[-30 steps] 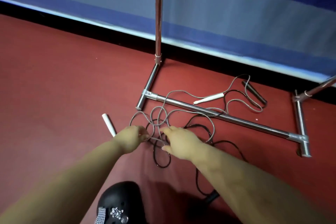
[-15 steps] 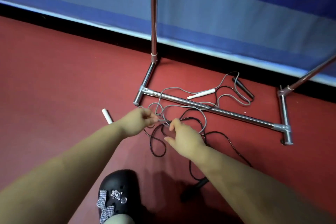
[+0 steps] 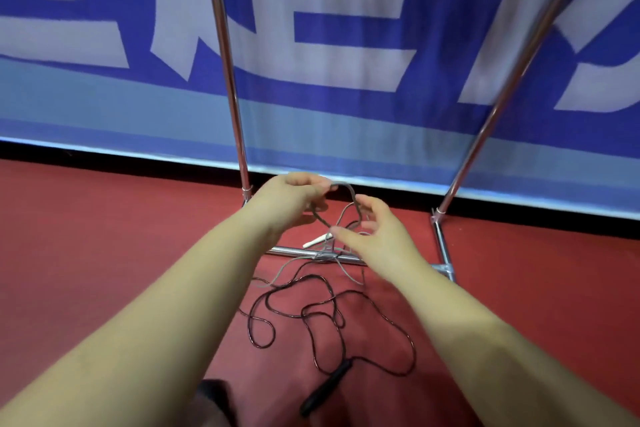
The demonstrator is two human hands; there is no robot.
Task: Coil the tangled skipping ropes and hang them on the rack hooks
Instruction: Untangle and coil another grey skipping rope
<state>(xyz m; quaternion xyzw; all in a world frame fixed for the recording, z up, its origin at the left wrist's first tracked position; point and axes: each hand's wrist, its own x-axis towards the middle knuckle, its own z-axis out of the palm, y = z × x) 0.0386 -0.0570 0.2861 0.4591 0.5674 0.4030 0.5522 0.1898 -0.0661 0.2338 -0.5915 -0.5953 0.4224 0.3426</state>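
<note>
Rack (image 3: 491, 114) top is cut off. Left hand (image 3: 294, 194) pinches thin grey rope (image 3: 349, 191); right hand (image 3: 377, 232) spreads loose fingers beside it.

Both forearms (image 3: 194, 291) are bare from the bottom frame edge up to the fingers (image 3: 304, 180): no sleeve, watch, band or glove shows on either. The nails on the fingers look short and plain, with no ring visible. Well behind the fingers, at the bottom edge, a dark shoe (image 3: 213, 392) peeks in, mostly hidden.
</note>
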